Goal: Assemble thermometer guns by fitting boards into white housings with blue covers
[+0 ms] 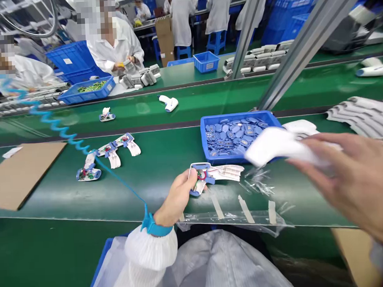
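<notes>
My left hand (pixel 177 195) grips an opened thermometer-gun half (pixel 224 172), its white inner side up, with blue parts, a circuit and a red wire showing. A blue strap with a coiled cord circles that wrist. On the right, my right hand (pixel 351 174) is closed around a smooth white housing shell (pixel 274 146), blurred by motion and held above the table. Just behind both hands sits a blue bin (pixel 208 160) of small blue oval parts (pixel 232 135). Further left lie several opened gun halves (pixel 111 151) with wiring inside.
White shells (pixel 361 115) are stacked at the right. Clear plastic scraps (pixel 259 183) and tape strips (pixel 245 209) lie near the front edge. A cardboard sheet (pixel 27 172) rests at left. A metal post (pixel 301 50) rises behind the bin. A co-worker (pixel 115 45) handles parts across the line.
</notes>
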### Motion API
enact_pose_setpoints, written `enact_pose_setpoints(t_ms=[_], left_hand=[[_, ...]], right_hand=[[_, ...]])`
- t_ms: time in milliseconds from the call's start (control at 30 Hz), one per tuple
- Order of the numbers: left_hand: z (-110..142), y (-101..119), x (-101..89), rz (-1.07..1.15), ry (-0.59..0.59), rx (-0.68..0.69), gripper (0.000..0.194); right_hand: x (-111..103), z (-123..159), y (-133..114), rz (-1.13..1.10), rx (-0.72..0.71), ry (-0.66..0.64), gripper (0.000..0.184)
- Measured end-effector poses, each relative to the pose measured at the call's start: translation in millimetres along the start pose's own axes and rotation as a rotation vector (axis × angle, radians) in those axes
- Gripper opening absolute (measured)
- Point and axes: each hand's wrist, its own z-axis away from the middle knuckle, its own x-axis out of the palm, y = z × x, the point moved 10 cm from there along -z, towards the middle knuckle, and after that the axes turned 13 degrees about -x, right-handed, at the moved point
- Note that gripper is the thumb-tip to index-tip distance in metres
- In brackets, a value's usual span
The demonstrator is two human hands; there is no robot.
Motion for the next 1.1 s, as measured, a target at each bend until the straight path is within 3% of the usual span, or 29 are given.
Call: enact_pose_setpoints(t_ms=[67, 133, 233, 367, 467, 567, 633, 700, 800, 900, 1000, 1100], left_hand=[[3.1, 2.6, 6.4, 0.020, -0.060, 0.020, 0.049], [6.1, 6.2, 11.8, 0.054, -0.119, 0.058, 0.054], [8.9, 10.1, 13.7, 0.005, -0.146, 0.124, 0.061], [9.9, 8.7, 4.6, -0.222, -0.021, 0.139, 0.049], [15.7, 15.1, 5.9, -0.390, 0.034, 0.194, 0.041], [20.3, 20.5, 11.7, -0.521, 0.060, 0.231, 0.035], [21.8, 21.8, 17.2, -0.556, 0.043, 0.257, 0.030], [22.5, 19.6, 22.7, -0.647, 0.039, 0.288, 0.017], [25.7, 14.9, 27.2, -0.907, 0.119, 0.362, 0.011], [33.1, 17.5, 26.5, -1.083, 0.225, 0.447, 0.015], [37.8, 21.6, 19.3, -1.055, 0.267, 0.453, 0.028], [38.1, 17.3, 21.8, -0.969, 0.171, 0.440, 0.025]], right_hand=[[-6.0, -11.2, -70.6, 0.129, -0.211, 0.071, 0.025], [3.3, -19.1, -122.0, 0.159, -0.366, 0.063, 0.022], [22.5, -25.4, -153.6, 0.146, -0.421, 0.020, 0.020], [51.1, -26.4, -152.2, -0.018, -0.375, -0.096, 0.033], [74.1, -30.2, -139.2, -0.429, -0.178, -0.223, 0.053], [87.3, -43.8, -143.5, -0.805, 0.033, -0.212, 0.039], [88.9, -56.7, -151.5, -0.779, 0.102, -0.118, 0.035], [89.3, -66.1, -162.4, -0.593, 0.103, -0.038, 0.050], [89.9, -71.9, -179.8, -0.409, 0.030, 0.038, 0.055], [77.3, -71.8, -183.3, -0.410, -0.004, 0.160, 0.055], [64.5, -69.9, -177.5, -0.408, 0.051, 0.224, 0.054], [64.8, -71.7, -187.3, -0.372, -0.009, 0.184, 0.054]])
